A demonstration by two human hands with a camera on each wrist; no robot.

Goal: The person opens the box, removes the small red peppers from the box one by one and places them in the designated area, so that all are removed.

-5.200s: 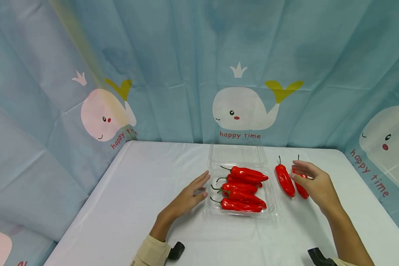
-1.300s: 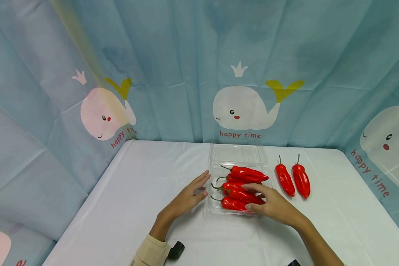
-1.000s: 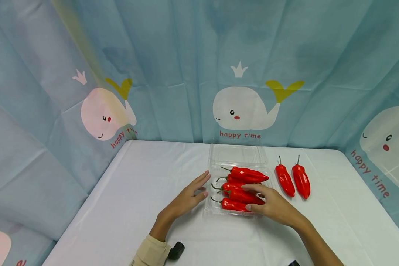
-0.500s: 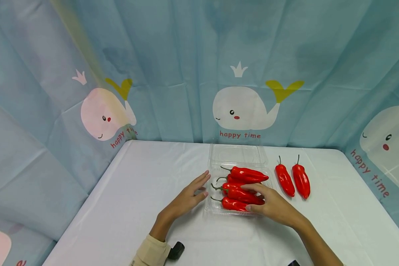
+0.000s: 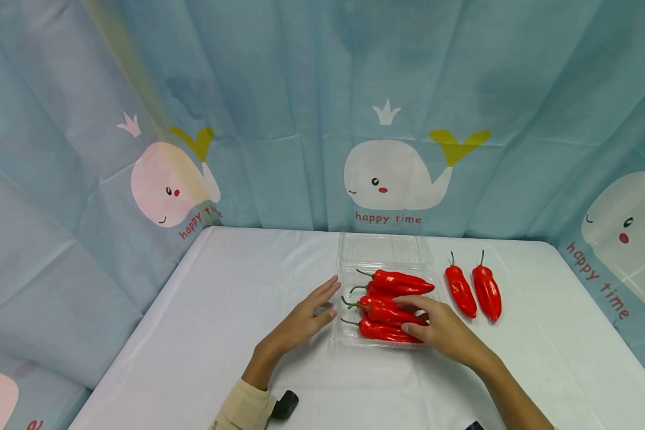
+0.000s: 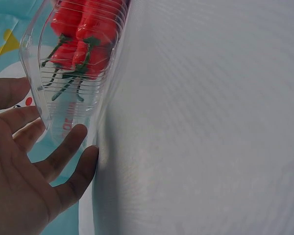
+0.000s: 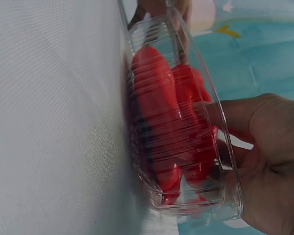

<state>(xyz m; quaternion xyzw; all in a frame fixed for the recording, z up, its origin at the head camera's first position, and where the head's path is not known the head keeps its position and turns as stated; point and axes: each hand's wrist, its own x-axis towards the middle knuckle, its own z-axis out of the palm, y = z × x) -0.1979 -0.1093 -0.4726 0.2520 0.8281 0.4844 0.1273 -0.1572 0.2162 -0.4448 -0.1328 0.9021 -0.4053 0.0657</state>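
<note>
The right hand [image 5: 442, 330] reaches into the clear plastic tray [image 5: 344, 334] from its right side, the forearm running back to the lower right edge of the head view. Its fingers are curled over the pointed ends of the peppers, with the thumb [image 5: 415, 328] low against the nearest pepper [image 5: 378, 331] and the index finger [image 5: 414, 300] over the pepper behind it. The right wrist view confirms the fingers [image 7: 220, 117] wrapped down inside the tray wall and closed around the red peppers [image 7: 159, 122]; which single pepper is pinched cannot be told.

The left hand [image 5: 306, 316] lies flat on the white tablecloth [image 5: 236, 310] at the tray's left side, fingers straight and slightly spread, holding nothing. In the left wrist view its fingertips [image 6: 83, 133] touch the tray's ribbed wall [image 6: 78, 105].

Four peppers lie in the tray, stems [image 5: 348, 303] pointing left. The tray's hinged lid [image 5: 384, 248] is folded open behind it. Two more peppers [image 5: 460, 291] [image 5: 486, 291] lie side by side on the cloth just right of the tray, stems away from the person. A blue whale-print curtain [image 5: 387, 173] hangs behind the table.
</note>
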